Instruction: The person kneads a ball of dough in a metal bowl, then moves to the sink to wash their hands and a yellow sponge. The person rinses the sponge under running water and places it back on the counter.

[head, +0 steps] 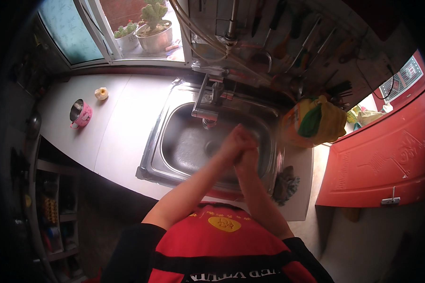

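Observation:
Both my hands are pressed together over the right half of a stainless steel sink (184, 148). My left hand (236, 141) lies against my right hand (249, 150); blur hides how the fingers are set, and no object shows between them. Just up and left of them is the spout of a chrome faucet (205, 114), its swivel arm reaching over the basin. The drain (212, 145) is partly covered by my forearm. I cannot see whether water runs.
On the left counter stand a pink metal mug (81, 113) and a peeled, round food item (101, 93). Right of the sink are a plastic container (292, 123) with yellow and green cloths (327, 120) and a crumpled rag (286, 185). Utensils hang on the wall; a red door (378, 159) stands at right.

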Demonstrator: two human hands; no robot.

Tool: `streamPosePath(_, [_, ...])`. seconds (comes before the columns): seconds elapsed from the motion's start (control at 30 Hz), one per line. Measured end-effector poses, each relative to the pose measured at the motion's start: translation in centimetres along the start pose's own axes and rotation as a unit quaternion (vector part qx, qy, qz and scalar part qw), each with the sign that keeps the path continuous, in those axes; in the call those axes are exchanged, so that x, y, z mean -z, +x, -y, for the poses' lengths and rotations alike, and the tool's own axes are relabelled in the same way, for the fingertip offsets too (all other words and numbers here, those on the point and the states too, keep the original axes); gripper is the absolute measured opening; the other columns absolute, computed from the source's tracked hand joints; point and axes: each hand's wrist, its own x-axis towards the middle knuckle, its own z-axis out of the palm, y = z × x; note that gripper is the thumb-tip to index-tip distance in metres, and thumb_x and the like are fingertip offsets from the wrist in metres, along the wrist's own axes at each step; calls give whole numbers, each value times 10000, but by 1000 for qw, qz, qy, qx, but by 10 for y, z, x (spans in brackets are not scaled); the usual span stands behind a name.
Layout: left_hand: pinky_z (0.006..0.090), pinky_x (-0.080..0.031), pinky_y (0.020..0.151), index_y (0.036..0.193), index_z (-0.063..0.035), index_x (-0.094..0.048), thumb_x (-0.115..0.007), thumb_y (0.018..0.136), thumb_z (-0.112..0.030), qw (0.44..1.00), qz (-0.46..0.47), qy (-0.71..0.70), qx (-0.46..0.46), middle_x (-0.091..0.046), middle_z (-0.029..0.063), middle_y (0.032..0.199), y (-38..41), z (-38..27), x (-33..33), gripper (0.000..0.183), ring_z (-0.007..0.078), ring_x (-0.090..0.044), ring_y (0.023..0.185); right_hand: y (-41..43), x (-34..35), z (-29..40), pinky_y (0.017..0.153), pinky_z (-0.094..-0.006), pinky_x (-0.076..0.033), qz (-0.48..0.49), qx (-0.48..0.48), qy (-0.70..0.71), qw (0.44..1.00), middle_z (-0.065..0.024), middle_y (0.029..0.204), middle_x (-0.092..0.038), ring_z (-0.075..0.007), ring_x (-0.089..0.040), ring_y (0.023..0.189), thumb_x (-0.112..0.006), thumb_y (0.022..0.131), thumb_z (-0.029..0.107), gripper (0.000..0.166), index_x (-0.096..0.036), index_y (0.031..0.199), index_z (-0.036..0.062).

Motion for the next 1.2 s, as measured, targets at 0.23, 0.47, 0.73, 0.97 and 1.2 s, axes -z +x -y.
streamPosePath(0.23, [322,-361,493,582,-131,-373,-503,919,-376,835,160,-456,261,-350,1,518,17,-29,29,436,180,-402,498,-34,-39,8,897,-275,-408,1,81,-172,982,-80,1182,-533,-197,-520,1066,-507,857,29,374,-493,1231,11])
streamPosePath(0.47, [385,-387,527,586,-144,-355,-432,937,-423,883,88,-389,248,-350,16,516,18,4,27,455,227,-405,504,-9,38,-6,917,-342,-394,193,437,-607,635,-158,1178,-530,-310,-513,1070,-493,841,36,365,-518,1200,-22])
streamPosePath(0.73, [349,-473,664,913,-50,-590,-399,962,-403,963,-148,-178,135,-593,67,833,4,-20,3,404,200,-566,753,3,6,13,1022,-372,-328,101,232,-459,851,-164,1213,-536,-287,-487,1163,-444,900,76,357,-489,1241,-20])
streamPosePath(0.97, [324,-458,651,889,-29,-609,-445,954,-306,996,-61,38,-59,-600,77,818,5,10,19,329,174,-568,765,-13,-50,32,944,-299,-372,-6,97,-251,963,-98,1105,-573,-172,-525,1041,-433,949,198,295,-556,1126,-3])
streamPosePath(1.2, [295,-458,658,914,-18,-553,-563,879,-210,934,-121,252,-221,-620,75,805,-3,4,2,195,139,-578,753,2,-29,28,707,-238,-410,-38,16,-176,984,1,819,-555,-93,-504,755,-468,950,320,285,-592,920,65])
